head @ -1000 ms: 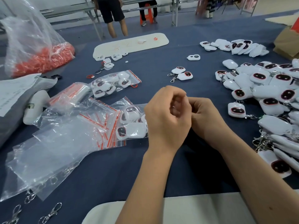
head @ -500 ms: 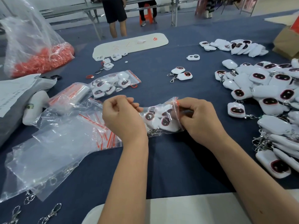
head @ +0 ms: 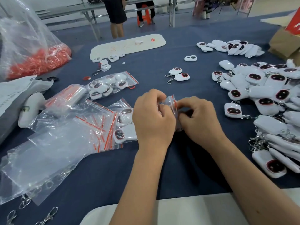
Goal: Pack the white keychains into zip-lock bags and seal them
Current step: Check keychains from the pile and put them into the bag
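Head camera looks down on a blue-covered table where both hands meet in the middle: the left hand and the right hand have their fingers curled in, pinching the red-striped top edge of a small zip-lock bag between them. The hands hide most of that bag, so what is inside cannot be made out. Just left of the left hand, touching its knuckles, lies a filled bag with white keychains showing through the plastic, resting on a loose heap of empty bags. Further away beyond it sits another packed bag. To the right of the right hand, well apart, spreads a big pile of loose keychains. Past the fingertips, two single keychains lie together. Far left, a large clear sack of red pieces slumps on the cloth.
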Tool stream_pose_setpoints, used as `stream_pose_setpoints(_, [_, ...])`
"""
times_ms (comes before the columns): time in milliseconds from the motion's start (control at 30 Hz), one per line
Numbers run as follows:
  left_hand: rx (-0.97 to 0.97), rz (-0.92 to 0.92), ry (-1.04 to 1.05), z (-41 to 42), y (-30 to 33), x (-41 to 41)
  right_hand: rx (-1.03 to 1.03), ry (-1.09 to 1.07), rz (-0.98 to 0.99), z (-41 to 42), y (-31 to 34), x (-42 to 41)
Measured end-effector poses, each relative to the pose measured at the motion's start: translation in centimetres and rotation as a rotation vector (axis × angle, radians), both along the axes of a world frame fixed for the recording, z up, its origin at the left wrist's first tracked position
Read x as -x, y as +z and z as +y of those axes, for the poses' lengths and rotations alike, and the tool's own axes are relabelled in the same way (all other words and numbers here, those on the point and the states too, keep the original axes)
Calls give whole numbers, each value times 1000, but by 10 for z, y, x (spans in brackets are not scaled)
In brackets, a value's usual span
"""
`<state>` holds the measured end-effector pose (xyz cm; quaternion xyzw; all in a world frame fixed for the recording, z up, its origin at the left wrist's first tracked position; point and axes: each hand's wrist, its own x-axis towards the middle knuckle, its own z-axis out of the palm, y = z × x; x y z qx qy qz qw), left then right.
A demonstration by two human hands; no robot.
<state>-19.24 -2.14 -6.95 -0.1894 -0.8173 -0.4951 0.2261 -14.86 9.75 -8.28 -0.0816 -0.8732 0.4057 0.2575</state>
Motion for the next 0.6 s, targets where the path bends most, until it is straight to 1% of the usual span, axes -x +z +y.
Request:
stream_pose_setpoints(67, [88, 47, -58, 4, -2, -4, -70, -325, 54, 5, 0, -2])
stream_pose_setpoints(133, [160, 101, -129, 7, -4, -7, -157, -637, 34, 14, 1, -6])
stream_pose_setpoints(167, [184, 113, -161, 8, -5, -6, -192, -729, -17, 18, 0, -7])
stream_pose_setpoints(200, [208, 106, -191, 8, -7, -6, -214, -771, -90, 22, 0, -8])
stream_pose_setpoints(233, [239, 75, -214, 8, -8, -5, -222, -774, -189, 23, -1, -8])
stream_pose_setpoints(300, [301, -23, -216, 7, -10, -3, -223, -716, -369, 24, -2, -7])
stream_pose_setpoints(333, [313, -56, -200, 7, -11, -2, -213, -664, -383, 24, -2, -6])
stream_pose_setpoints(433, [316, -74, -131, 6, -10, 0, -112, -452, -212, 19, -3, -3])
stream_pose_setpoints(467, [321, -78, -108, 5, -11, 1, -87, -419, -178, 17, -3, -3])
stream_pose_setpoints(533, [335, -76, -83, 3, -12, 2, -96, -441, -165, 13, -4, -3])
stream_pose_setpoints(600, [334, -61, -97, 3, -13, 2, -197, -556, -218, 14, -6, -4])
